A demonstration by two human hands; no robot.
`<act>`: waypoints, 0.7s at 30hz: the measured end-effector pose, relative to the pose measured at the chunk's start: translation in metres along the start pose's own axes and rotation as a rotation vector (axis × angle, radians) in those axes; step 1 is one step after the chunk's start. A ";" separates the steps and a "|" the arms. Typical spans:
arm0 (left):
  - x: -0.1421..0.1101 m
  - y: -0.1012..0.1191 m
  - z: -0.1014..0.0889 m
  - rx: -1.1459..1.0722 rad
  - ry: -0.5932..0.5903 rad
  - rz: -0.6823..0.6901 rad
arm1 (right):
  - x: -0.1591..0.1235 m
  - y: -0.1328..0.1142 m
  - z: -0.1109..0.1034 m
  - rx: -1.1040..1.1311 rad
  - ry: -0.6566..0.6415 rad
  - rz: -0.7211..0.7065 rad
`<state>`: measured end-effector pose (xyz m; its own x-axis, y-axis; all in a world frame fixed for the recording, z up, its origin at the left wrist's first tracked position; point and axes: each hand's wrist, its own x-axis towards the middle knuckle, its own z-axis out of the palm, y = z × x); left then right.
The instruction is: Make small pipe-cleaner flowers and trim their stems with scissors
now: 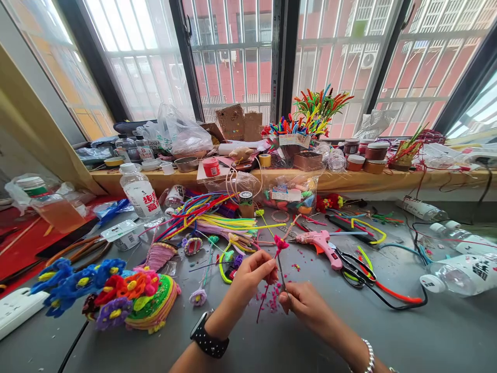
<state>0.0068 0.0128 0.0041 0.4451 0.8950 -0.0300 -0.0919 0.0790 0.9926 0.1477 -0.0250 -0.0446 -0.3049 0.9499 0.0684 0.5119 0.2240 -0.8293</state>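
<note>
My left hand (259,270) is closed, its thumb and fingers pinching a magenta pipe-cleaner flower (280,243) near the bloom. The dark red stem (261,306) hangs down below those fingers. My right hand (302,301) is closed around the lower end of a slim grey metal tool (281,273); whether it is tweezers or narrow scissors I cannot tell. The tool's upper end reaches up to the underside of the bloom. Magenta fuzz scraps (272,301) are scattered on the grey table (248,347) beneath both hands.
A pink glue gun (320,245) and black-handled scissors (355,269) lie to the right, near plastic bottles (462,275). Bundled pipe cleaners (225,224) lie behind my hands. Blue, red and purple fuzzy flowers (116,292) stand at left. Crowded items line the window ledge (349,182).
</note>
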 end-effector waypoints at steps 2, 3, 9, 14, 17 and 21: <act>0.000 -0.001 0.000 -0.014 -0.001 -0.006 | 0.000 0.000 0.001 0.005 -0.006 -0.005; 0.001 -0.002 0.000 -0.018 -0.006 -0.008 | 0.000 -0.001 0.001 -0.002 -0.001 -0.002; 0.005 -0.006 -0.004 -0.010 -0.044 -0.036 | 0.002 0.001 -0.001 -0.094 0.015 0.025; 0.004 -0.002 -0.005 0.064 -0.029 -0.060 | 0.000 0.004 -0.001 -0.151 0.011 0.052; 0.002 0.001 -0.004 0.060 -0.026 -0.082 | -0.001 0.001 -0.002 -0.087 -0.020 0.019; 0.001 0.003 -0.003 -0.007 -0.040 -0.122 | -0.002 -0.004 -0.004 -0.001 -0.047 -0.009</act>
<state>0.0044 0.0151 0.0062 0.4884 0.8603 -0.1460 -0.0408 0.1896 0.9810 0.1496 -0.0272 -0.0393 -0.3465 0.9367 0.0497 0.5101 0.2326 -0.8281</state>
